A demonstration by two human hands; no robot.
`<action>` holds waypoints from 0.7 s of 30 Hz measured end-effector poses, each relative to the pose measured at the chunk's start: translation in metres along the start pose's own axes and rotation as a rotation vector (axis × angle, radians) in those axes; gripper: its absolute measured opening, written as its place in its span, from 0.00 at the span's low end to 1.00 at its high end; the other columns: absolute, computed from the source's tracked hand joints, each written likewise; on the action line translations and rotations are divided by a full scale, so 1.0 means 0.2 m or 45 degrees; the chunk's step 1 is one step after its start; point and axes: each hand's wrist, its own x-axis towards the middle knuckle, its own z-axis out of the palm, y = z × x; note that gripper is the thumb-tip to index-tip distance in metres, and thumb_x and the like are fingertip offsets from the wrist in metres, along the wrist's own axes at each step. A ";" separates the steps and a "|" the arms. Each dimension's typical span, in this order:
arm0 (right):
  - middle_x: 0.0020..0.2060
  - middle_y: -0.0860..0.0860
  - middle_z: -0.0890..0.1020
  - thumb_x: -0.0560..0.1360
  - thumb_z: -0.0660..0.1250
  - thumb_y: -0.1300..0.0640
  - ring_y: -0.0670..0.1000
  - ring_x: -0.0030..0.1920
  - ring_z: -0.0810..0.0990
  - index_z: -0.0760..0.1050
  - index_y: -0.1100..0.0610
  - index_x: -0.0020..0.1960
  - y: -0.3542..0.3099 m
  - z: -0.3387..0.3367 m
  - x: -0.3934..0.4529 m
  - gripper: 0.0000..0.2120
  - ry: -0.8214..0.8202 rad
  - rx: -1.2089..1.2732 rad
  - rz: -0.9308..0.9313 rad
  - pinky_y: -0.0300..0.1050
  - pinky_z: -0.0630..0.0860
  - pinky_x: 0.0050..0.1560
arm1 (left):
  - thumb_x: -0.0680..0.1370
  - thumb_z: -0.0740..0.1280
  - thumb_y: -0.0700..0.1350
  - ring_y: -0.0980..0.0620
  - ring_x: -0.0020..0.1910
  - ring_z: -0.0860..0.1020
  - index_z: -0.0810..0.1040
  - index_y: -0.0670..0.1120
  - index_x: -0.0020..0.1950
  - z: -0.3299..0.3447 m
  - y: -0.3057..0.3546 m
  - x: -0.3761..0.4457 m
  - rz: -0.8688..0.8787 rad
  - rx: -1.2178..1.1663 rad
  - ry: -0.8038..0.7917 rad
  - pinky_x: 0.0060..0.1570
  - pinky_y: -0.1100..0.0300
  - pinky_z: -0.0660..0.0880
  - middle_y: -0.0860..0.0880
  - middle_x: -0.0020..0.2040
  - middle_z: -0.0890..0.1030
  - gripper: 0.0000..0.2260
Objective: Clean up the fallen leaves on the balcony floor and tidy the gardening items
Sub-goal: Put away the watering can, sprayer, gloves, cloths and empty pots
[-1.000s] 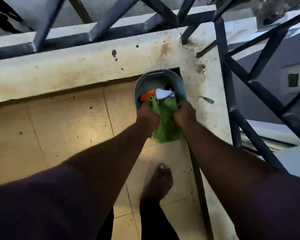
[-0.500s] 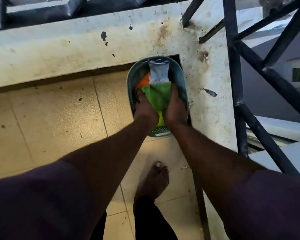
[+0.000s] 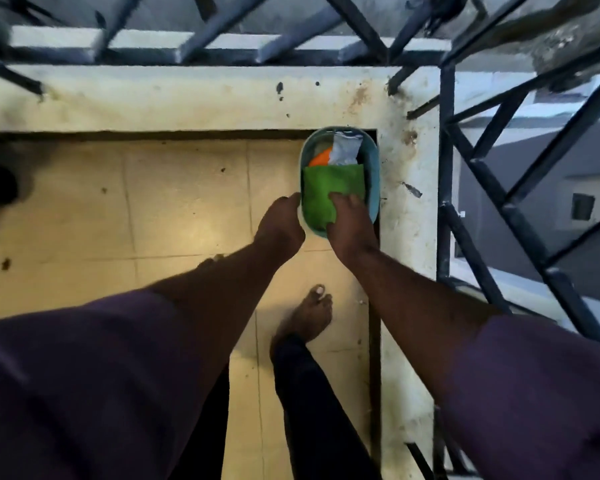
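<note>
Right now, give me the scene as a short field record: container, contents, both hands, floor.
container: teal basket, on the tiled floor in the corner by the ledge
contents: green cloth folded on top; grey packet and an orange item at the far end
left hand: at the basket's left rim; grip unclear
right hand: fingers resting on the green cloth
floor: dark specks of debris scattered on the tiles

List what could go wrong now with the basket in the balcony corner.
The green cloth lies piled over the teal basket contents; the right hand pressing it may crush the grey packet beneath. The left hand touches the rim, so a push might tip the basket. Leaf bits on the floor may get overlooked.
</note>
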 end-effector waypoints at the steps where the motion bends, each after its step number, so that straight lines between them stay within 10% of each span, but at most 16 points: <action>1: 0.64 0.61 0.68 0.73 0.63 0.67 0.63 0.65 0.68 0.66 0.60 0.70 -0.09 -0.05 -0.10 0.26 -0.054 -0.047 -0.049 0.54 0.66 0.65 | 0.77 0.61 0.34 0.45 0.72 0.65 0.62 0.42 0.76 -0.07 -0.02 -0.11 -0.035 0.008 -0.016 0.68 0.60 0.59 0.41 0.72 0.67 0.27; 14: 0.63 0.57 0.68 0.75 0.63 0.64 0.59 0.63 0.69 0.64 0.55 0.70 -1.68 -0.34 -1.63 0.24 -0.341 -0.613 -0.725 0.51 0.73 0.59 | 0.76 0.66 0.40 0.45 0.70 0.68 0.66 0.45 0.73 -0.97 -0.61 -2.07 -0.405 -0.410 0.398 0.68 0.57 0.63 0.43 0.71 0.69 0.26; 21: 0.63 0.57 0.71 0.75 0.64 0.62 0.58 0.63 0.71 0.67 0.55 0.70 -2.68 0.14 -2.51 0.23 -0.424 -0.772 -1.166 0.49 0.71 0.62 | 0.74 0.68 0.42 0.46 0.68 0.69 0.69 0.46 0.72 -1.35 -1.42 -3.12 -0.616 -0.722 0.821 0.65 0.59 0.65 0.45 0.70 0.71 0.25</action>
